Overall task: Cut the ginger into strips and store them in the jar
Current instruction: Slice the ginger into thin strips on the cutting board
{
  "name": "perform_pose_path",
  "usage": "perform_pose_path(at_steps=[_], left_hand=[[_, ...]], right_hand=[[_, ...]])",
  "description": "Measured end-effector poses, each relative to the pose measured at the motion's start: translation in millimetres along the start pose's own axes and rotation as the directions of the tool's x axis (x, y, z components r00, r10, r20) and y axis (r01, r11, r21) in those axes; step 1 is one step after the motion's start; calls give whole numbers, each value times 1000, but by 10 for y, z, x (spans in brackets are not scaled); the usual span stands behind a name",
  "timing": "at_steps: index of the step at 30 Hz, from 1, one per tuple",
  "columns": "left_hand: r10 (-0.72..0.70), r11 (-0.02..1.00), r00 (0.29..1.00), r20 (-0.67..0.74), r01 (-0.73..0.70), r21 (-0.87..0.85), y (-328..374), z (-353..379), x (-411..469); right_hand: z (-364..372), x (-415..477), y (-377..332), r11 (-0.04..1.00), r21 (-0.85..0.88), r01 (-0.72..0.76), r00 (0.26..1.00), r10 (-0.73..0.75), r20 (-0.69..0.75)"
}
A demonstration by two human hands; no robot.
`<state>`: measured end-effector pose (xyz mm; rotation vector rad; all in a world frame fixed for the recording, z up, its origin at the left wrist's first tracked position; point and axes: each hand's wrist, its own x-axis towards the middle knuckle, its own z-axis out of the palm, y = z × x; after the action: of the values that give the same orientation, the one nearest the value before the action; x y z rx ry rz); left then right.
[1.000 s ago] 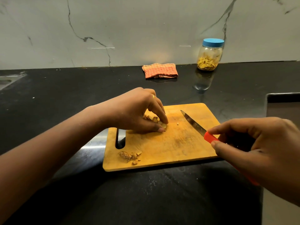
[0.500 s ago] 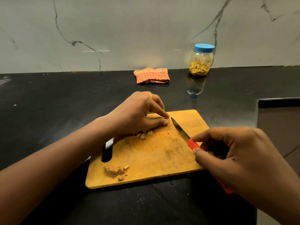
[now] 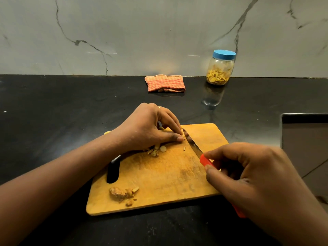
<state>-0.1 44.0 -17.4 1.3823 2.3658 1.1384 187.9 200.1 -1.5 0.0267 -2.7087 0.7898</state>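
Observation:
A wooden cutting board point(image 3: 165, 176) lies on the black counter. My left hand point(image 3: 150, 128) pinches a small piece of ginger at its fingertips near the board's far side; the piece is mostly hidden. My right hand point(image 3: 257, 183) grips a red-handled knife point(image 3: 192, 144), whose blade lies against the left fingertips. Cut ginger bits point(image 3: 156, 151) lie beneath the left hand. A lump of ginger scraps point(image 3: 122, 193) sits near the board's front edge. The jar point(image 3: 220, 68), closed with a blue lid and holding yellow strips, stands at the back wall.
A folded orange checked cloth point(image 3: 165, 83) lies at the back of the counter point(image 3: 53, 112). A sink or steel tray edge point(image 3: 305, 132) is at the right. The marble wall rises behind.
The knife blade has moved left up against the left fingertips. The left hand shifted toward the board's far side, uncovering cut bits below it. The camera view drifted.

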Motion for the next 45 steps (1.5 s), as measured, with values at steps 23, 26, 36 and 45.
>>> perform_pose_path(at_steps=[23,26,36,45], left_hand=[[-33,997,999,-6,34,70,-14,-2,20],[-51,997,999,-2,51,54,-15,-1,27],[-93,996,996,-14,93,-11,-7,-2,18],[-70,997,997,24,71,-19,15,-23,1]], right_hand=[[93,275,-201,966,-253,49,995,-25,99],[66,153,-185,968,-247,46,992,-16,123],[-57,-45,-106,966,-259,20,998,-35,-51],[23,44,-90,987,-153,42,999,-37,32]])
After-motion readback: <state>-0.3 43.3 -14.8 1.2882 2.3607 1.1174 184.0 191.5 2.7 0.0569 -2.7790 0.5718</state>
